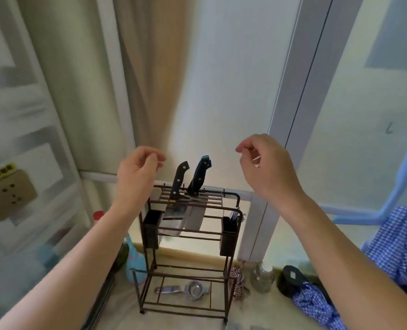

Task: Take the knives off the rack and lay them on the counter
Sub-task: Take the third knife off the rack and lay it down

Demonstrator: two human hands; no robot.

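Observation:
A dark brown wire rack (231, 210) stands on the counter (193, 258) in front of me. Two cleavers with black riveted handles sit upright in its top slots: the left knife (180, 179) and the right knife (199, 177), their broad steel blades hanging down inside. My left hand (137, 172) hovers above and left of the rack, fingers loosely curled, holding nothing. Raised above and right of the rack, my right hand (267, 167) also has loosely curled fingers and is empty. Neither hand touches a knife.
Black cups (151, 231) hang on both sides of the rack. A metal squeezer (188, 289) lies under it. Bottles (133, 263) stand at the left, a glass jar (261, 277), a black lid (290, 279) and blue checked cloth (317, 303) at the right. A wall socket (9, 194) is far left.

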